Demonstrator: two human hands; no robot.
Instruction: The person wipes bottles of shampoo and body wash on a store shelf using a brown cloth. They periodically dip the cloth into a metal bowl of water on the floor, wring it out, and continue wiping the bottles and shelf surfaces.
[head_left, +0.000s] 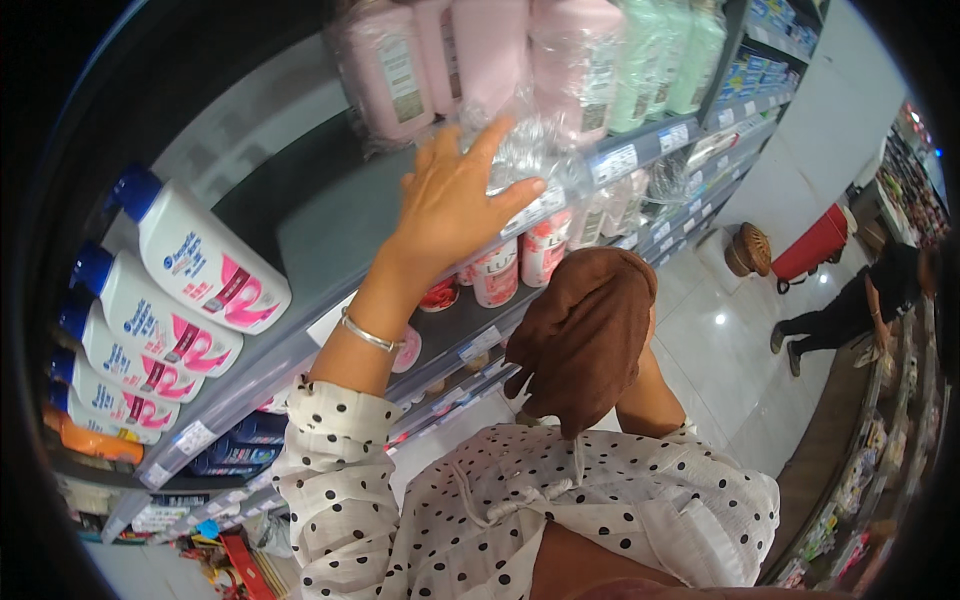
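Observation:
My left hand (457, 191), a silver bangle on its wrist, reaches over the front of a grey shelf (341, 195) with its fingers spread. Crumpled clear plastic wrap (529, 150) lies by its thumb and forefinger; whether they touch it is unclear. Just beyond the fingertips stand large pink bottles (487, 56) in clear film. A brown cloth (589, 337) hangs from my right hand (651, 319) and hides most of it, in front of my body.
White Head & Shoulders bottles (214, 255) with blue caps line the shelf at left. Green bottles (641, 67) stand right of the pink ones. Lux bottles (496, 274) fill a lower shelf. On the tiled floor are a wicker basket (746, 250) and a red container (814, 241). A person (862, 307) stands at right.

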